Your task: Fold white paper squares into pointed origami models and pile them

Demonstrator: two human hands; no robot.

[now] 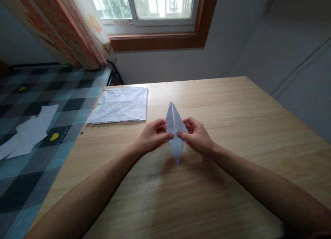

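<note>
A white folded paper (173,120), shaped like a long diamond with pointed ends, is held up above the table. My left hand (154,135) pinches its left side, thumb on the near face and fingers curled behind. On the opposite side my right hand (196,135) grips it the same way, its thumb close to the left thumb at the diamond's middle. A crease runs down the upper half. The lower tip hangs below both hands, over its shadow on the wood. Part of the fingers behind the paper is hidden.
On the table's (219,108) far left corner lies a stack of creased white paper sheets (122,106). Left of the table, white paper pieces (31,133) rest on a checkered bed cover (64,109). Behind are a curtain (69,25) and a window (162,6).
</note>
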